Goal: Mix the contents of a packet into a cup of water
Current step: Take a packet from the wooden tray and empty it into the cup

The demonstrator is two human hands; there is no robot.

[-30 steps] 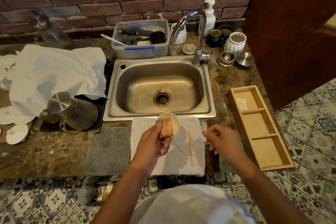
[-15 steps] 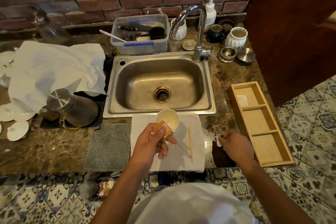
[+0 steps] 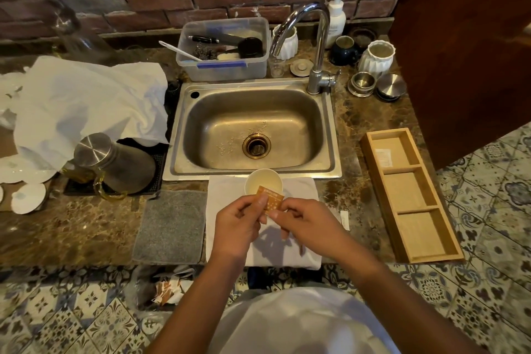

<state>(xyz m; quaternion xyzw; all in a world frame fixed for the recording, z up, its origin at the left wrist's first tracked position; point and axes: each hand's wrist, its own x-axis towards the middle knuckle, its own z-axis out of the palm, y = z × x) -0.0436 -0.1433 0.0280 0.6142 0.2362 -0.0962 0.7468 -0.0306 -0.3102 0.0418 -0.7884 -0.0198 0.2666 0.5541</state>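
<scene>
Marble counter [image 3: 86, 227]: sink [image 3: 253, 172], white cloth [image 3: 227, 195], grey mat [image 3: 169, 227], wooden tray [image 3: 413, 198].

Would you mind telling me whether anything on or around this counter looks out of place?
Yes: torn packets lie scattered on the tiled floor below the counter edge, and a crumpled white cloth is heaped over plates left of the sink. Around the cup, nothing looks spilled.

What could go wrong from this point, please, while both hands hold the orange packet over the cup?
1. The left hand and right hand pinch the packet just at the near rim of the cup; powder may spill onto the white cloth.
2. The cup stands close under the hands, so a nudge could tip it.
3. The cup sits beside the sink edge, so it could be pushed in.
</scene>
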